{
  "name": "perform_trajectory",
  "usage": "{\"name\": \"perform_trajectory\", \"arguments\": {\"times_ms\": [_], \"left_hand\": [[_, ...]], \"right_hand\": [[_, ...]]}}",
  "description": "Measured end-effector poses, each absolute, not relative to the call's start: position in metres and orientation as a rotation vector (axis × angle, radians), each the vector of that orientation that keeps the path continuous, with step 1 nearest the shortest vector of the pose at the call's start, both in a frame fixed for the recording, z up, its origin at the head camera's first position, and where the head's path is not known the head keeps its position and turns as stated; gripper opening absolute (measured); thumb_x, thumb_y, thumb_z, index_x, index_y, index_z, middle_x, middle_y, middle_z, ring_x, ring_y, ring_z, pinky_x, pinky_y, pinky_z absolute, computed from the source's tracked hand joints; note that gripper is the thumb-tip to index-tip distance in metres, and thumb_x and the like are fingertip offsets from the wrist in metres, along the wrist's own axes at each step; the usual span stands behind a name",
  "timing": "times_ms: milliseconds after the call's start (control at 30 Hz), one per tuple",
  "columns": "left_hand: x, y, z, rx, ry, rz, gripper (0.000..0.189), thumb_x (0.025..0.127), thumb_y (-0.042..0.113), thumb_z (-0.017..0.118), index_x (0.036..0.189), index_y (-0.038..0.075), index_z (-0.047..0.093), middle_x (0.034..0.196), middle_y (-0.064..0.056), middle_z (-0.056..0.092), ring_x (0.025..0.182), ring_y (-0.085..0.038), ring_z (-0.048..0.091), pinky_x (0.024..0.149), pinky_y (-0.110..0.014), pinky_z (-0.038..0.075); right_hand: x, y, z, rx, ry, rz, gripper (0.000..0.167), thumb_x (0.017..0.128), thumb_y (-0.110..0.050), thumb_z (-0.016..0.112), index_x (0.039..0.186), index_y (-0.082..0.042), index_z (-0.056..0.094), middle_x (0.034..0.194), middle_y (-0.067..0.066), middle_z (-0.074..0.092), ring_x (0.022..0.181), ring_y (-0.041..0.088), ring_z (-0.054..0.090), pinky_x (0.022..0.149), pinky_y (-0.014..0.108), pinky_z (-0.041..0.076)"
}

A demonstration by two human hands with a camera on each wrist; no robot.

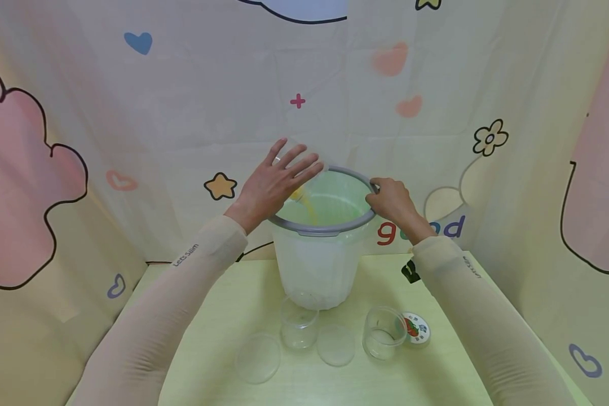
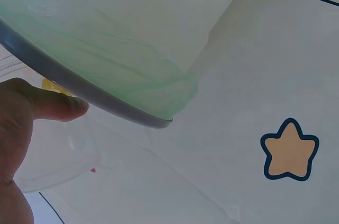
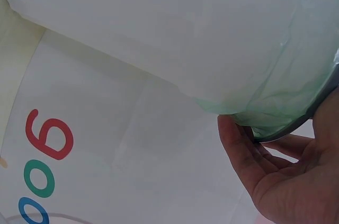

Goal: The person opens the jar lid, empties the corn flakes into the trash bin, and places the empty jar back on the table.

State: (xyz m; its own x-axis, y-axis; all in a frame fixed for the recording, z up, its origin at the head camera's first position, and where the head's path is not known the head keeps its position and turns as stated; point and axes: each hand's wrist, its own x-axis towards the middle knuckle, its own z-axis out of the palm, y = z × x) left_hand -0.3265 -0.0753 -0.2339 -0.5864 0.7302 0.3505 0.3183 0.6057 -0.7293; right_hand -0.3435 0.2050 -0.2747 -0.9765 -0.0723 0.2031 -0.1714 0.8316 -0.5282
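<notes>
A white trash bin (image 1: 317,265) with a grey rim (image 1: 325,230) and a thin green liner (image 1: 335,197) stands upright at the back of the table. My left hand (image 1: 276,177) holds a clear plastic cup (image 2: 58,144) tipped over the bin's left side. A yellow stream (image 1: 309,207) runs from it into the bin. In the left wrist view, the thumb (image 2: 61,105) lies along the cup near the rim. My right hand (image 1: 393,200) grips the rim on the right, pinching liner and rim together in the right wrist view. The left fingers partly hide the cup.
Before the bin stand two clear cups, one left (image 1: 299,324) and one right (image 1: 383,338). Two clear round lids, left (image 1: 257,358) and middle (image 1: 336,345), lie flat. A round white disc (image 1: 418,330) with a red picture lies behind the right cup. A printed curtain (image 1: 182,101) encloses the table.
</notes>
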Motion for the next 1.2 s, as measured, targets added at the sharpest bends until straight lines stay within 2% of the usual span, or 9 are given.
{"name": "perform_trajectory", "arguments": {"times_ms": [367, 733, 1200], "left_hand": [[-0.3263, -0.0721, -0.2338, -0.862, -2.176, 0.868, 0.115, 0.073, 0.026, 0.083, 0.159, 0.028, 0.007, 0.166, 0.002, 0.013, 0.154, -0.027, 0.008, 0.123, -0.054, -0.010], [-0.3269, -0.0697, -0.2339, -0.886, -2.122, 0.939, 0.114, 0.072, 0.030, 0.085, 0.157, 0.028, 0.009, 0.165, 0.001, 0.014, 0.153, -0.027, 0.011, 0.123, -0.055, -0.008], [-0.3248, -0.0663, -0.2297, -0.897, -2.089, 1.096, 0.117, 0.077, 0.026, 0.082, 0.158, 0.027, 0.000, 0.167, 0.000, 0.007, 0.155, -0.026, 0.002, 0.122, -0.056, -0.010]], "right_hand": [[-0.3442, 0.2066, -0.2749, 0.183, -2.840, 0.828, 0.057, 0.089, -0.015, 0.046, 0.144, 0.001, 0.045, 0.125, 0.024, 0.062, 0.075, 0.026, 0.058, 0.056, 0.024, 0.042], [-0.3426, 0.2070, -0.2752, 0.187, -2.839, 0.840, 0.057, 0.088, -0.015, 0.046, 0.144, 0.001, 0.045, 0.126, 0.024, 0.061, 0.074, 0.026, 0.058, 0.055, 0.025, 0.042], [-0.3448, 0.2054, -0.2735, 0.164, -2.854, 0.842, 0.057, 0.089, -0.016, 0.047, 0.144, 0.000, 0.045, 0.129, 0.023, 0.060, 0.077, 0.026, 0.059, 0.056, 0.025, 0.043]]}}
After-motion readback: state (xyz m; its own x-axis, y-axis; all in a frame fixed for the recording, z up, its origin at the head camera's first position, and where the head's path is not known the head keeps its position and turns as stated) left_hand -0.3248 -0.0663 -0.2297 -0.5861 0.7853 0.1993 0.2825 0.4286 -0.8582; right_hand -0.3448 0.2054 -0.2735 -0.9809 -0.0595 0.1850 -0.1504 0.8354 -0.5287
